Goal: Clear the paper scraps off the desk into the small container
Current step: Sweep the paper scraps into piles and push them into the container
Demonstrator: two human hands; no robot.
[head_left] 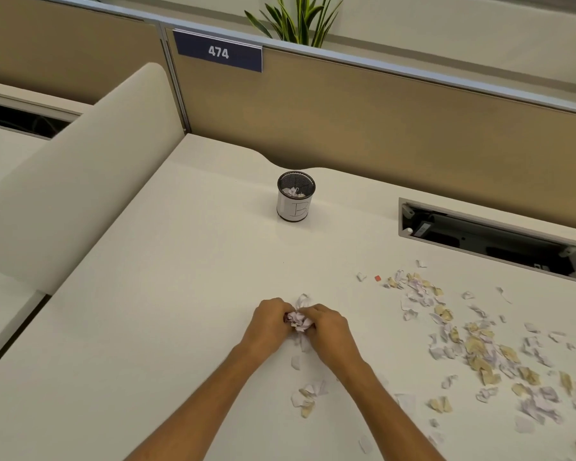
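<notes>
A small black mesh container (pixel 295 197) with a white label marked "B" stands on the white desk (pixel 167 261), with some paper inside it. Well in front of it, my left hand (pixel 270 322) and my right hand (pixel 326 331) press together around a wad of white paper scraps (pixel 299 319). A few loose scraps (pixel 308 395) lie between my forearms. A wide scatter of white and tan paper scraps (pixel 479 347) covers the desk to the right of my hands.
A rectangular cable opening (pixel 489 237) is cut into the desk at the back right. Tan partition walls (pixel 363 128) with a "474" sign close off the back. A cream divider (pixel 90 168) stands at the left. A small red piece (pixel 377 278) lies near the scatter.
</notes>
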